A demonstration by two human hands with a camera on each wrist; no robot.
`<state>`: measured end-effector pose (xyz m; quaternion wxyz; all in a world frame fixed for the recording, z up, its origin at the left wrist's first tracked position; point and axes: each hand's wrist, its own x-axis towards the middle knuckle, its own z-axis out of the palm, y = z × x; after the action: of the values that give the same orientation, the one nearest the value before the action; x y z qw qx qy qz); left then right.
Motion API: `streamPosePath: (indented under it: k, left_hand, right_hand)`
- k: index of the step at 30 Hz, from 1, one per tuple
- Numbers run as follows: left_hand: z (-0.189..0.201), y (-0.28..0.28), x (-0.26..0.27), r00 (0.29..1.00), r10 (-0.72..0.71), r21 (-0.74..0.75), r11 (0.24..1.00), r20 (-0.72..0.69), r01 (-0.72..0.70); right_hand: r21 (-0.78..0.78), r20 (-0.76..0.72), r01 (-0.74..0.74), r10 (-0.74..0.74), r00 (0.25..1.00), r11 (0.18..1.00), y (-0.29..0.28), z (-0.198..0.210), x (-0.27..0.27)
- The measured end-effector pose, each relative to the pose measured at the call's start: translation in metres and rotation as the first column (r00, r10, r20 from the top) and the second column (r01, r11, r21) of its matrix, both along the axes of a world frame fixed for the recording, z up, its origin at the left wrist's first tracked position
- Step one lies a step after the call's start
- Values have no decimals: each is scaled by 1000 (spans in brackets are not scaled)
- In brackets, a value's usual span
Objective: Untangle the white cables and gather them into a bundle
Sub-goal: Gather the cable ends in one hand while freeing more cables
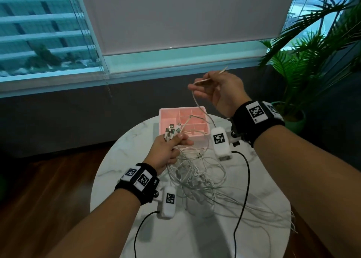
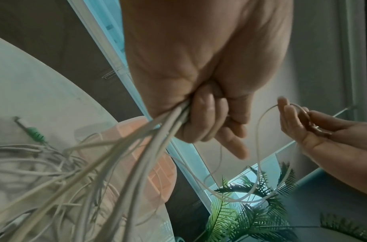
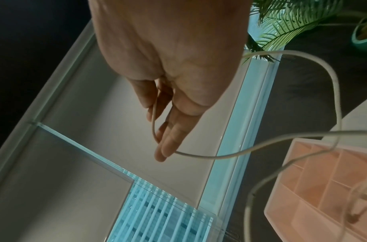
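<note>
left hand (image 1: 168,152): fisted round plug ends (image 1: 172,132), keeping sorted cables together
white cables (image 1: 197,176): mostly tangled on table (image 1: 121,156), trailing from fist
right hand (image 1: 220,93): raised, fingers loosely hooking single cable (image 1: 195,99), apparently drawing it free

I see a round white marble table (image 1: 121,156) on dark wood floor (image 1: 48,189), a half-lowered grey roller blind (image 1: 175,13) over the window (image 1: 39,33), and a potted palm (image 1: 312,53) at right.
</note>
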<state>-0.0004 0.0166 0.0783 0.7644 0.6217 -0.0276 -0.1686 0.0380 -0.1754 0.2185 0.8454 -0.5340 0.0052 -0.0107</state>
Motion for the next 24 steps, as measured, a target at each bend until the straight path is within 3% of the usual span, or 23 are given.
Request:
streamPosePath:
  k: [9, 14, 19, 21, 23, 24]
  left_hand:
    - [10, -18, 9, 972, 234, -79, 969, 0, -233]
    - [11, -13, 5, 992, 75, -262, 960, -99, -99]
    - [10, 1, 6, 986, 130, -210, 966, -107, -150]
    - [10, 5, 9, 980, 175, -172, 967, -91, -188]
    - [11, 7, 11, 975, 206, -159, 963, -87, -217]
    - [12, 6, 11, 975, 206, -157, 963, -88, -218]
  right_hand:
    - [65, -91, -131, 136, 987, 989, 24, -34, -16]
    - [51, -99, -187, 192, 976, 981, 31, -40, -14]
    - [-167, -119, -162, 143, 983, 973, 14, -47, -10]
    - [-403, -161, -234, 183, 970, 885, 10, -63, -14]
    - [-648, -240, -382, 299, 924, 659, 11, -86, -24]
    - [-700, -301, -464, 365, 881, 544, 14, -98, -29]
